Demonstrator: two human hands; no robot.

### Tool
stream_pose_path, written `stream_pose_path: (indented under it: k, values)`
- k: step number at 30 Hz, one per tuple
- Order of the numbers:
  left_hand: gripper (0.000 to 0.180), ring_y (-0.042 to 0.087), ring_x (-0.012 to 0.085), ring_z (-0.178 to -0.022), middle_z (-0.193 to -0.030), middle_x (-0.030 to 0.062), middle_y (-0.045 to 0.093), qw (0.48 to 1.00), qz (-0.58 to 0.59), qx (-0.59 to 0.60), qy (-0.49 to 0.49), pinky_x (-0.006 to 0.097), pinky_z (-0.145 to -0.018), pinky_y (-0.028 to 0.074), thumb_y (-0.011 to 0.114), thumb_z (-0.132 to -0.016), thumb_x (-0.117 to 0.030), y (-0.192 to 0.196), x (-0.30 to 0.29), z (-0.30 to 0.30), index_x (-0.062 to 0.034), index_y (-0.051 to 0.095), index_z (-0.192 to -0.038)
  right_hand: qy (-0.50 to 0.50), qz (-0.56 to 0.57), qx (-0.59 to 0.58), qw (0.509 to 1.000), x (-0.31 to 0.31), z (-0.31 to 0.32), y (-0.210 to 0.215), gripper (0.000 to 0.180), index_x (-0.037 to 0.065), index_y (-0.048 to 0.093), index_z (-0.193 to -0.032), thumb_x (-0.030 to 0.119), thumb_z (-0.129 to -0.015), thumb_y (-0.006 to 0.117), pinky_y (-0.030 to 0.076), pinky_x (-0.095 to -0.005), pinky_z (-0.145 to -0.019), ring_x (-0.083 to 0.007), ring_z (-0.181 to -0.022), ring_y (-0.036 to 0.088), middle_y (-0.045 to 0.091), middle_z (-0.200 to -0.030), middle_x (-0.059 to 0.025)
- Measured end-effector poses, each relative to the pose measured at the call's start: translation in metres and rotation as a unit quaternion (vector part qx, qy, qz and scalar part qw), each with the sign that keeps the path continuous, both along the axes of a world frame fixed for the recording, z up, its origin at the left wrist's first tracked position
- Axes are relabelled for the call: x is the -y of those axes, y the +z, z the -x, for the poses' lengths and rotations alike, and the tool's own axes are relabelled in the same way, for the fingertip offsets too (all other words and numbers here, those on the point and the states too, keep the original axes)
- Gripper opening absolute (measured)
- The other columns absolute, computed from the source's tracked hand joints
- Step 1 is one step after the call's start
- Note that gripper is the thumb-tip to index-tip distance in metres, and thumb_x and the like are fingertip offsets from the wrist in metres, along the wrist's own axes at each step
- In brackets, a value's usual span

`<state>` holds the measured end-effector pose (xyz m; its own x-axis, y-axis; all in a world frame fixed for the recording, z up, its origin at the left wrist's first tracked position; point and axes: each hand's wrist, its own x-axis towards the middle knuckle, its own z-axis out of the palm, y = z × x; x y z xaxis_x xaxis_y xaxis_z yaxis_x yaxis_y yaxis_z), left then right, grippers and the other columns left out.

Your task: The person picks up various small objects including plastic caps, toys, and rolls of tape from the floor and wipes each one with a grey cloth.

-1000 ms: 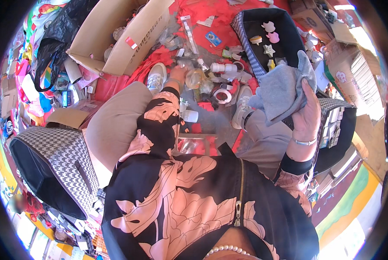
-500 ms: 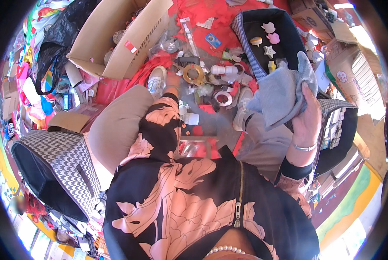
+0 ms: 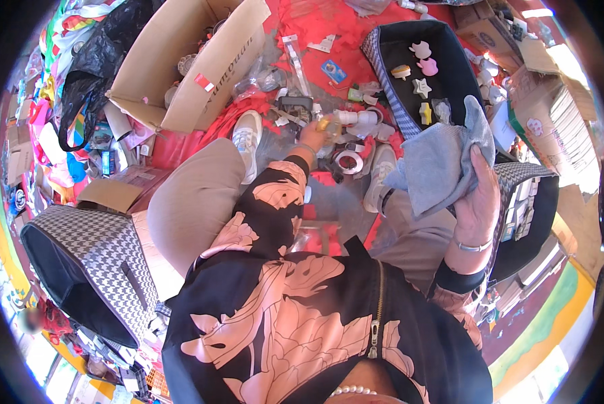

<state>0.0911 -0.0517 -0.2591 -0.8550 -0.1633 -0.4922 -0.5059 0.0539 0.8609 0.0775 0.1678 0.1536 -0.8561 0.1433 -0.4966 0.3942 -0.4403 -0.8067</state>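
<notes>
My left hand reaches forward past my knee to the clutter on the red floor. Its fingers are closed around a small yellowish object. Just beyond it lie white tubes and a roll of tape. Raised at the right, my right hand grips a bunched grey-blue cloth. The cloth hangs in front of a black fabric bin with a checked rim, which holds several small pastel shapes.
An open cardboard box lies at the upper left beside a black plastic bag. A houndstooth bin stands at my left and another at my right. My white shoes rest on the floor. More cartons stand at the right.
My left hand has shifted right and nearer along the floor clutter, and now has a small yellowish object in it. The right hand with the cloth has dropped slightly.
</notes>
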Motion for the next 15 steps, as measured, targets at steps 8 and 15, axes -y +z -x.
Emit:
stream_pose_path:
  k: [8, 15]
  values:
    - [0.029, 0.059, 0.0160, -0.078, -0.085, 0.0083, 0.062, 0.954, -0.294, 0.011, 0.050, 0.030, -0.068, 0.048, 0.065, -0.071, -0.006, 0.045, 0.011, 0.022, -0.0039, 0.059, -0.099, -0.010, 0.007, -0.007, 1.000, -0.001, 0.000, 0.002, 0.027, -0.002, 0.056, -0.107, 0.011, -0.084, 0.059, 0.049, -0.0328, -0.079, -0.0200, -0.090, 0.060, 0.062, -0.100, -0.0116]
    - [0.032, 0.060, 0.0248, -0.092, -0.104, 0.0124, 0.058, 0.930, -0.262, -0.026, 0.257, 0.036, -0.075, 0.052, 0.049, -0.082, 0.003, 0.051, 0.111, 0.019, -0.0033, 0.050, -0.113, -0.029, 0.007, -0.008, 1.000, -0.008, 0.002, 0.000, 0.030, 0.000, 0.054, -0.110, 0.012, -0.084, 0.060, 0.047, -0.0367, -0.085, -0.0226, -0.096, 0.059, 0.061, -0.104, -0.0117]
